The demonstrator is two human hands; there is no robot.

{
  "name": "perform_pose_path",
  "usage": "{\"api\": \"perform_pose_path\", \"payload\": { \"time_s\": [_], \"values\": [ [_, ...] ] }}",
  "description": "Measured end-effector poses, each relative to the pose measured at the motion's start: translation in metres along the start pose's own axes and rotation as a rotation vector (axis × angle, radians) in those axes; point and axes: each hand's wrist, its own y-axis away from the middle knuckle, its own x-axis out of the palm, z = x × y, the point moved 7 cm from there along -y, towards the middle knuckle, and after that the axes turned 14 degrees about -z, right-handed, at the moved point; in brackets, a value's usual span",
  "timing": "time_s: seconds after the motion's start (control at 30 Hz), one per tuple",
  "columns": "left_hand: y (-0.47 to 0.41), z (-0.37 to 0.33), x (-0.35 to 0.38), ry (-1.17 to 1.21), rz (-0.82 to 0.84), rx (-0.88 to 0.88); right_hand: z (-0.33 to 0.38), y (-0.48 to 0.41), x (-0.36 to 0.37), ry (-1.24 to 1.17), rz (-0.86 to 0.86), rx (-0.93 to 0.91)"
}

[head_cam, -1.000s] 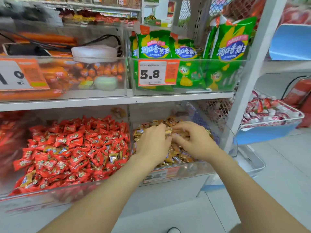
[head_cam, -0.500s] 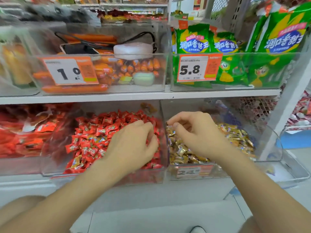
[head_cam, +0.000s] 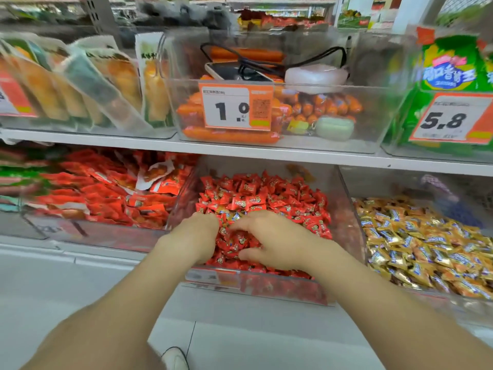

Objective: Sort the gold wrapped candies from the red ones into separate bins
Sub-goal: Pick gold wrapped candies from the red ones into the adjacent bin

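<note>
Red candies (head_cam: 262,202) fill the clear middle bin (head_cam: 266,287) on the lower shelf. Gold candies (head_cam: 426,244) are in the next clear bin (head_cam: 458,307) just to the right, with a clear wall between the two. At least one gold-tinted wrapper (head_cam: 225,209) sits in the red pile, just past the left hand's knuckles.

Both hands are inside the red bin, on the near part of the pile, close together but not touching.
- Left hand (head_cam: 197,236): fingers curled down into the candies, tips buried. Can't tell if it holds anything.
- Right hand (head_cam: 277,243): fingers loosely spread on top of the pile, thumb apart, nothing pinched that I can see.

Left of the red bin is a bin of larger red packets (head_cam: 106,198). On the shelf board (head_cam: 266,152) above is a clear bin of orange sausages (head_cam: 229,136) with a "1.0" price tag (head_cam: 236,106). That bin also holds a phone with a black cable (head_cam: 234,72) and a pale green case (head_cam: 334,128). Green packs (head_cam: 450,73) are at far right, behind a "5.8" tag (head_cam: 450,120).
</note>
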Motion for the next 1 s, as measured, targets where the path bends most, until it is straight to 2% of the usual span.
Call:
{"api": "perform_pose_path", "payload": {
  "time_s": [0.1, 0.23, 0.4, 0.5, 0.6, 0.7, 0.83, 1.0],
  "values": [
    [-0.009, 0.001, 0.008, 0.066, 0.024, 0.008, 0.005, -0.012, 0.023, 0.029, 0.104, -0.071],
    [-0.018, 0.005, 0.019, 0.215, 0.049, 0.039, -0.001, -0.02, 0.012, 0.099, 0.21, -0.041],
    [-0.019, 0.0, 0.02, 0.348, 0.023, 0.175, -0.021, 0.002, -0.021, 0.206, 0.3, 0.148],
    [-0.017, -0.004, 0.019, 0.378, 0.004, 0.243, -0.022, 0.019, -0.03, 0.329, 0.336, 0.194],
    [-0.021, -0.003, 0.014, 0.431, -0.055, 0.26, -0.014, 0.013, -0.038, 0.294, 0.203, 0.207],
    [-0.025, 0.0, 0.01, 0.472, -0.076, 0.234, -0.007, -0.003, -0.036, 0.035, -0.011, 0.218],
    [-0.021, -0.008, 0.015, 0.489, -0.036, 0.246, -0.011, -0.011, -0.002, 0.032, 0.072, 0.152],
    [-0.026, -0.003, 0.016, 0.386, -0.175, 0.226, -0.025, -0.017, 0.001, -0.028, 0.045, 0.163]
  ]
}}
